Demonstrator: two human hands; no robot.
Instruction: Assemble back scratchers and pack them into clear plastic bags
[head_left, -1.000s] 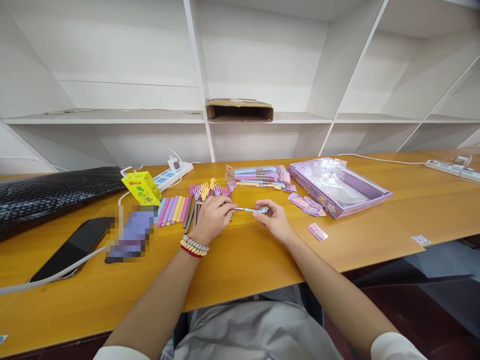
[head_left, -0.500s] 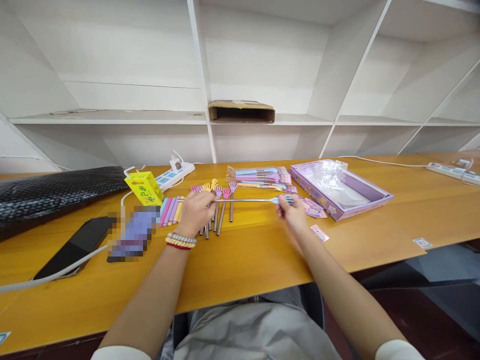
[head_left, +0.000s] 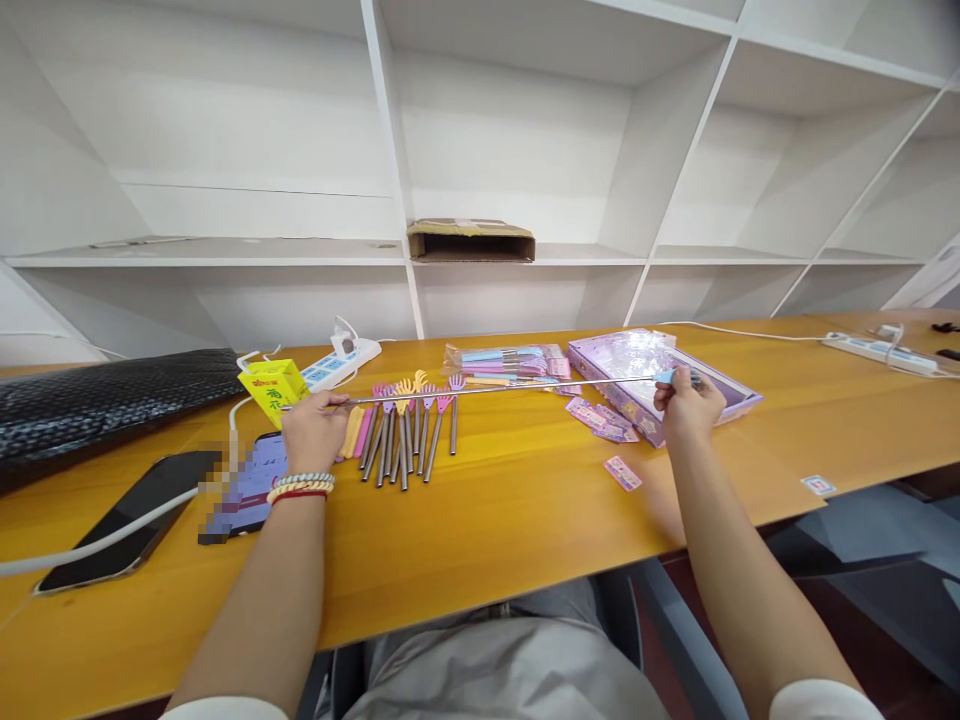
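Note:
A telescopic back scratcher [head_left: 517,387] is stretched level across the table between my hands. My left hand [head_left: 313,432] is closed on the end of its metal rod. My right hand [head_left: 686,402] is closed around the light blue head at the other end, which the fingers partly cover. Under the rod lie several back scratcher heads on short metal tubes [head_left: 405,440], in pink, purple and yellow. Beside my left hand are coloured handles [head_left: 352,432], partly hidden by it.
Packaged scratchers in clear plastic [head_left: 510,362] lie behind the rod. A purple box [head_left: 652,425] stands at the right, with pink cards [head_left: 600,420] before it. At the left are a yellow carton [head_left: 274,388], phones [head_left: 142,520], a power strip [head_left: 341,365] and a black bag [head_left: 112,410].
My hands have moved apart, the left one leftward and the right one rightward. The rod between them is now much longer.

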